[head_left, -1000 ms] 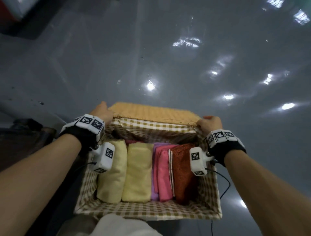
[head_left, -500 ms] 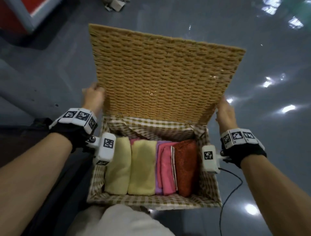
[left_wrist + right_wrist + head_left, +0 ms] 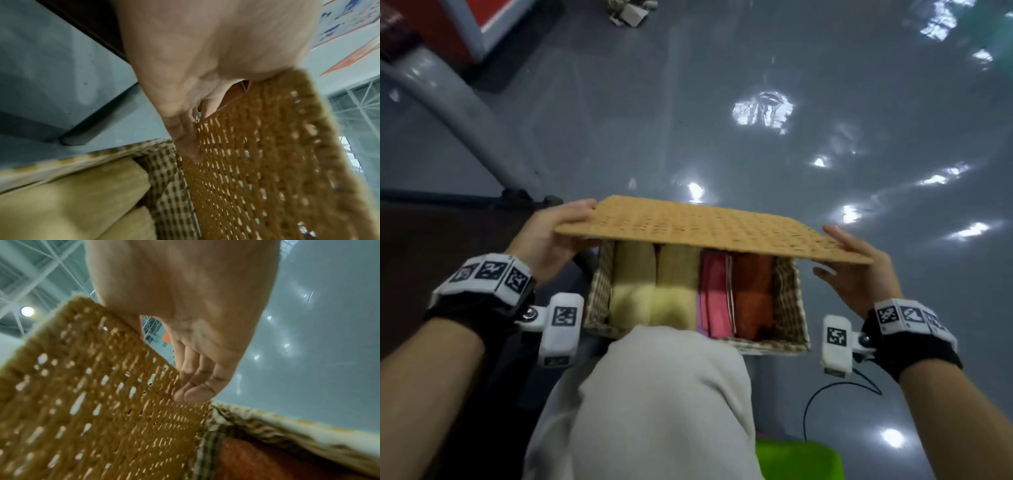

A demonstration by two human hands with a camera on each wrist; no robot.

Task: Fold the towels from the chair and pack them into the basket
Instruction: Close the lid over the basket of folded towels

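Note:
A wicker basket (image 3: pixel 796 308) with checked lining stands on the floor before my knees. Folded towels stand side by side in it: two pale yellow (image 3: pixel 633 291), a pink one (image 3: pixel 717 301) and a rust-red one (image 3: pixel 753 298). Its woven lid (image 3: pixel 705 226) hovers nearly flat over the far half, hiding the towels' far ends. My left hand (image 3: pixel 551 233) grips the lid's left edge, thumb on top. My right hand (image 3: pixel 859 270) grips the right edge. The wrist views show fingers (image 3: pixel 189 146) (image 3: pixel 195 386) against the lid's underside (image 3: pixel 267 162) (image 3: pixel 92 402).
My knee in light trousers (image 3: pixel 664 394) covers the basket's near left rim. A dark chair seat (image 3: pixel 431 240) lies to the left, a grey metal leg (image 3: pixel 465 113) behind it. A green object (image 3: pixel 798 459) and a black cable (image 3: pixel 825 390) lie at bottom right. Glossy grey floor lies beyond.
The lid went from hanging behind the basket to standing upright, and now tips down toward me over the towels. Both hands have stayed on its side edges.

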